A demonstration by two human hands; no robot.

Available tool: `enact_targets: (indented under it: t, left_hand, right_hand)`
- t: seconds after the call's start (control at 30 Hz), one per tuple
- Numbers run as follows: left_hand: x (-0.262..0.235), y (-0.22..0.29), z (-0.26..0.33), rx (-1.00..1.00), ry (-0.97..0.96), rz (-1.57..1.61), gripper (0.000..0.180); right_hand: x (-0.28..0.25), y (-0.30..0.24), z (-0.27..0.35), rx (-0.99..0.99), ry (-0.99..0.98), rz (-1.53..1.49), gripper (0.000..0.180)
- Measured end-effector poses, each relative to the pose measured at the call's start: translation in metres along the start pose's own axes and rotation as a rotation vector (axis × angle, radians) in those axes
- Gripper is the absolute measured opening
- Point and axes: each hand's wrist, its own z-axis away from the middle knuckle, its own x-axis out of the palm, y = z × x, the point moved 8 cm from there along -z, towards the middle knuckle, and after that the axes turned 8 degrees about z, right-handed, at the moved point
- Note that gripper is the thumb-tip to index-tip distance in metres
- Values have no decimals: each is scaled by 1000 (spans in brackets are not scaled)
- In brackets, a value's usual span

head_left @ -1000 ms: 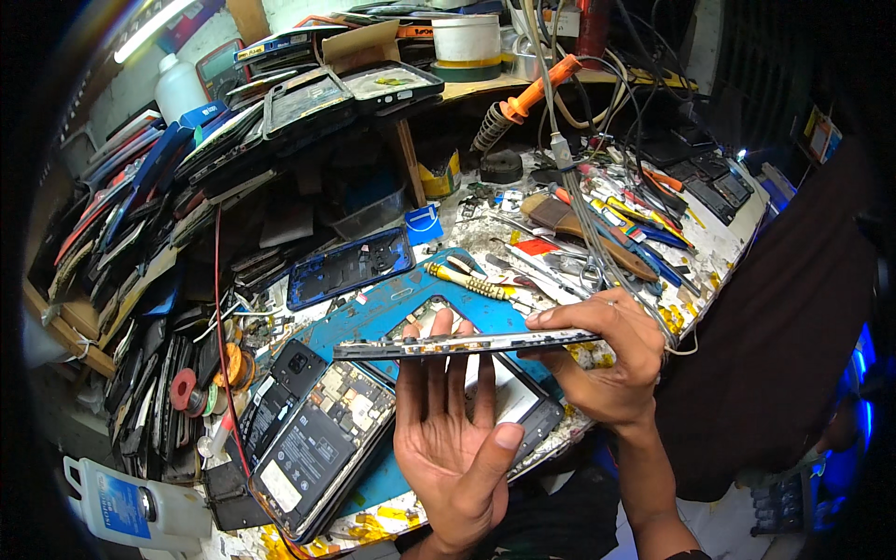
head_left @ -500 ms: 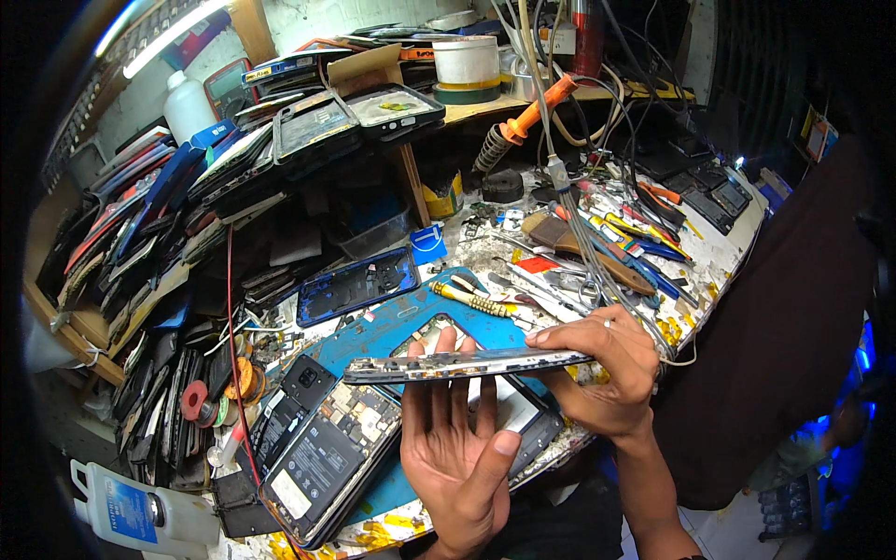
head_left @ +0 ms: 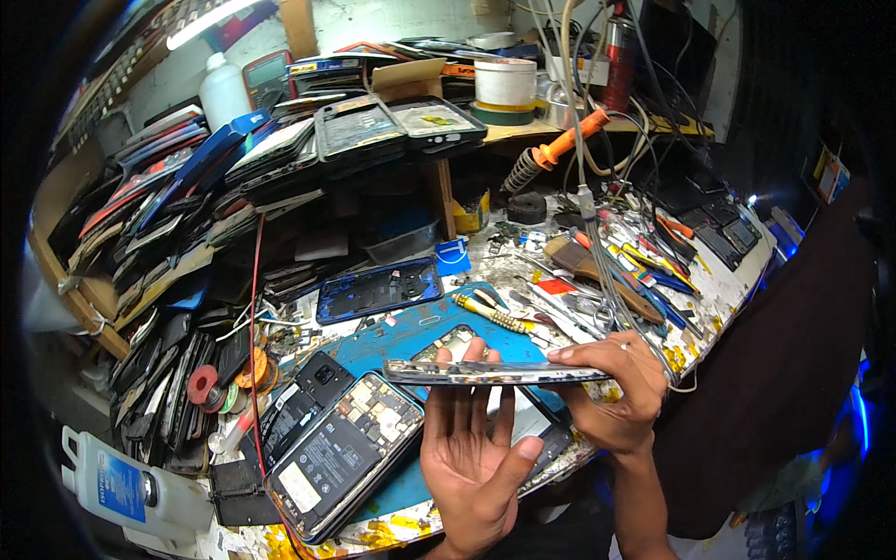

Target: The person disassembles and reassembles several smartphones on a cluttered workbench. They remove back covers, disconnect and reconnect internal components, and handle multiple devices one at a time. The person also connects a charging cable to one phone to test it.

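My right hand (head_left: pixel 621 397) grips the right end of a thin black phone part (head_left: pixel 495 374), thumb and fingers closed on it. The part is seen edge-on, nearly level. My left hand (head_left: pixel 476 471) is palm up with its fingers stretched out behind the part, tips showing above its edge; whether they touch it I cannot tell. Below lies another opened phone (head_left: pixel 551 446), partly hidden by my hands. To the left, an opened phone (head_left: pixel 350 448) shows its battery and circuit board, with a dark back cover (head_left: pixel 313 397) beside it. A blue mat (head_left: pixel 373 341) lies beneath them.
A yellow-handled tool (head_left: pixel 490 313) and a blue-edged phone frame (head_left: pixel 378 290) lie beyond. Pliers and a brush (head_left: pixel 579 259) crowd the right side, under hanging cables (head_left: pixel 597 238). Stacked phone parts (head_left: pixel 168 233), solder spools (head_left: pixel 203 385) and a white jug (head_left: pixel 140 490) are at left.
The whole view has shifted, so the bench appears farther right. The phone part and both hands keep nearly the same pose, with the part slightly more level.
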Motion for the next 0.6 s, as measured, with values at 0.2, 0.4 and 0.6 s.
enact_targets:
  t: [0.2, 0.4, 0.6]
  left_hand:
    - [-2, -1, -1, -24, -26, -2, 94]
    - [-5, -2, 1, -31, -22, 29, 94]
    - [-3, -3, -1, -54, -69, 26, 96]
  right_hand:
    - [0, -2, 1, -1, -6, 14, 27]
    - [1, -4, 1, -25, -10, 15, 28]
    - [1, -6, 0, 9, 3, 7, 29]
